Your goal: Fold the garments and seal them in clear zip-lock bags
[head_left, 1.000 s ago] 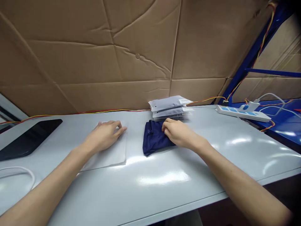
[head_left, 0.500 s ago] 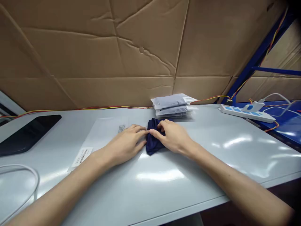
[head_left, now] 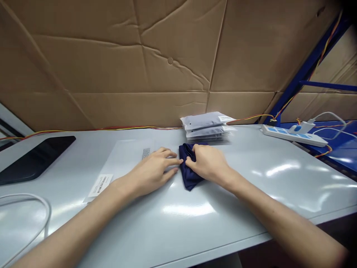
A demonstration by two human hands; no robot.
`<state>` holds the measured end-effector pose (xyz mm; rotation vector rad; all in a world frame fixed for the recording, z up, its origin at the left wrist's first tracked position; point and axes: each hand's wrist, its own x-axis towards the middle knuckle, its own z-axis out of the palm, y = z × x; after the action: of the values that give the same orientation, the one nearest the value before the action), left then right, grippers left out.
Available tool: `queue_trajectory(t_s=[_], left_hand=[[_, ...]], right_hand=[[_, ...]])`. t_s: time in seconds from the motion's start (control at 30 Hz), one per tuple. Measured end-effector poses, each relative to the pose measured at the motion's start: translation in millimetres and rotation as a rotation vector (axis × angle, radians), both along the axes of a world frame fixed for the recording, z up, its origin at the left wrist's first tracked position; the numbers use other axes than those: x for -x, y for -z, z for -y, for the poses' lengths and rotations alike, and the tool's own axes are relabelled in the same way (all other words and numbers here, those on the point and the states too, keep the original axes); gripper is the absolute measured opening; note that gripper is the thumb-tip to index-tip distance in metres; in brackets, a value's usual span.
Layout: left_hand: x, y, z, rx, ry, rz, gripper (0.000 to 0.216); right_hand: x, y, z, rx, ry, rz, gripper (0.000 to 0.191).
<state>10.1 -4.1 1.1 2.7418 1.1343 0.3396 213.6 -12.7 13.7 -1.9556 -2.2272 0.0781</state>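
Note:
A folded piece of dark navy fabric (head_left: pixel 189 175) lies on the table in the middle of the head view; its garment kind does not show. My right hand (head_left: pixel 210 162) pinches the fabric from above, thumb and fingers closed on its folds. To its left, my left hand (head_left: pixel 156 169) rests with fingers stretched out, the index fingertip touching the fabric's left edge. Partly under my left hand and forearm is a flat clear plastic bag (head_left: pixel 122 152) with printed text and a white barcode label (head_left: pixel 102 185).
Several packed frosted bags (head_left: pixel 206 124) are stacked behind the fabric. At the left lie a black phone-like slab (head_left: pixel 36 160) and a white cable (head_left: pixel 46 208). A white power strip (head_left: pixel 294 136) sits at the right edge near a blue frame. A cardboard wall (head_left: pixel 139 74) closes the back.
The fabric has shifted slightly right and toward me, and my right hand's fingers have closed further on it. My left hand's fingers have spread a little, with most now off the fabric.

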Motion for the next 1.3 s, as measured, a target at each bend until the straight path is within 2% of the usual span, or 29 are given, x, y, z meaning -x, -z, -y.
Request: queue_trajectory(t_s=[0.23,0.43,0.53,0.63,0.77,0.9,0.97,1.07,1.17,1.23,1.3], left_hand=[[0,0.6,-1,-0.036,-0.014,-0.005,0.038],[-2,1.7,0,-0.078,-0.013,0.034,0.041],[-2,-0.6,0,-0.070,0.008,-0.001,0.050],[-1,-5.2,0,-0.080,-0.051,-0.053,0.050],[5,-10.8,-4,-0.162,-0.152,-0.102,0.042],[12,-13.1,-7,-0.225,-0.240,-0.153,0.043],[14,-13.5,-8,-0.235,-0.260,-0.167,0.042],[13,-13.2,-8,-0.252,-0.260,-0.122,0.037],[6,-11.5,-4,-0.264,-0.214,-0.006,0.034],[0,-9.3,1,-0.244,-0.152,0.058,0.032],[-7,-6.1,5,-0.205,-0.078,0.083,0.032]], right_hand=[[-4,-0.5,-2,0.019,0.023,-0.029,0.019],[-16,2.5,-7,0.007,-0.060,-0.396,0.024],[-21,-3.0,-6,0.027,-0.116,-0.558,0.024],[-28,-12.0,-4,0.045,-0.152,-0.628,0.026],[-48,-22.7,-7,0.063,-0.150,-0.594,0.015],[-70,-27.9,-13,0.041,-0.038,-0.466,0.032],[-76,-28.6,-14,-0.026,0.040,-0.338,0.037],[-78,-27.9,-15,-0.271,0.119,-0.238,0.033],[-72,-24.6,-15,-0.480,0.021,-0.294,0.021],[-66,-19.9,-15,-0.487,-0.094,-0.313,0.017],[-60,-13.1,-16,-0.414,-0.181,-0.261,0.016]])
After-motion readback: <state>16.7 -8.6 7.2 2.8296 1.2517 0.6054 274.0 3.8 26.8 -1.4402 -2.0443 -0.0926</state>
